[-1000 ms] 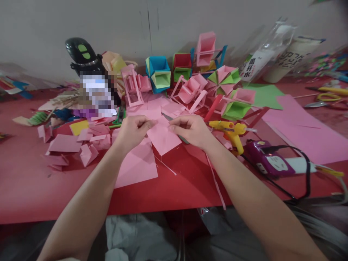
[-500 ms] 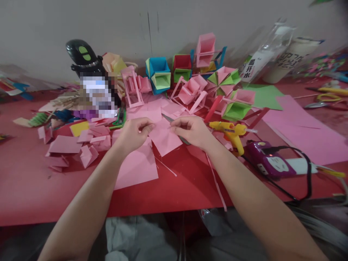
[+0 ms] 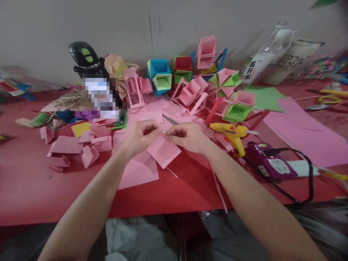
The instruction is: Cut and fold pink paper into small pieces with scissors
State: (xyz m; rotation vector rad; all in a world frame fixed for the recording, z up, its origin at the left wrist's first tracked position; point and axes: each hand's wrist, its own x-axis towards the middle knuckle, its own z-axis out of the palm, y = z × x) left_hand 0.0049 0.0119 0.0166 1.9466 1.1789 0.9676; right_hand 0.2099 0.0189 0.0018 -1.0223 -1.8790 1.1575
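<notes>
A square of pink paper [image 3: 164, 152] hangs tilted toward me from my fingertips. My left hand [image 3: 143, 136] pinches its upper left edge. My right hand [image 3: 189, 137] pinches the same sheet close by on the right, and the two sets of fingertips nearly meet. Behind my right hand lies a grey blade [image 3: 170, 119], perhaps of scissors, its rear part hidden. Under and left of the held sheet a larger pink sheet [image 3: 138, 172] lies flat on the red table [image 3: 187, 192]. A thin pink strip [image 3: 219, 190] runs past my right forearm to the table edge.
Folded pink pieces [image 3: 89, 156] lie at left beside a phone [image 3: 100, 96] on a black holder. Paper models [image 3: 159, 76] line the wall. At right are a yellow glue gun [image 3: 231, 133], a purple power socket [image 3: 268, 161] with cables, a bottle [image 3: 265, 54] and a cup [image 3: 290, 61].
My hands have come closer together, and the pink square has shifted toward me and turned slightly, its lower corner now covering part of a thin paper sliver.
</notes>
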